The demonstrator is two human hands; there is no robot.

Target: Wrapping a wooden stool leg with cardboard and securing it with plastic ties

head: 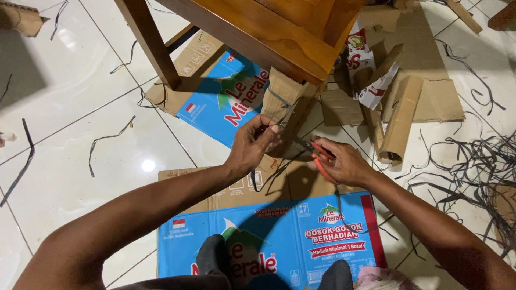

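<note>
1. Two hands in view. The left hand (252, 144) pinches a dark strap (281, 102) with its fingertips closed on it, at the foot of a wrapped leg.
2. The right hand (344, 162) is clamped around orange-handled scissors (321, 157); the blades point toward the left hand and lie just beside its fingers. Whether the blades are apart or together cannot be told.
3. One wooden chair (269, 27) stands above both hands. Two legs show: a bare leg (153, 48), well to the left of the left hand, and a leg sheathed in cardboard (282, 96), touching the left fingertips, with the strap bound around it.
4. Two flattened blue printed cartons: one (223, 102) lies under the chair, up and left of the left hand; the other (301, 236) lies on the floor below both hands, between the forearms.
5. One folded brown cardboard sleeve (400, 121), open at its lower end, lies to the right of the right hand; what it holds cannot be told. Flat brown sheets (435, 96) lie beyond it.
6. One torn red-and-white wrapper (368, 70) sits above the right hand.
7. A tangle of dark strap offcuts (478, 166), too many to count, lies far right; several single strips (107, 138) are scattered on the white tiled floor (64, 107) left of the left hand.
</note>
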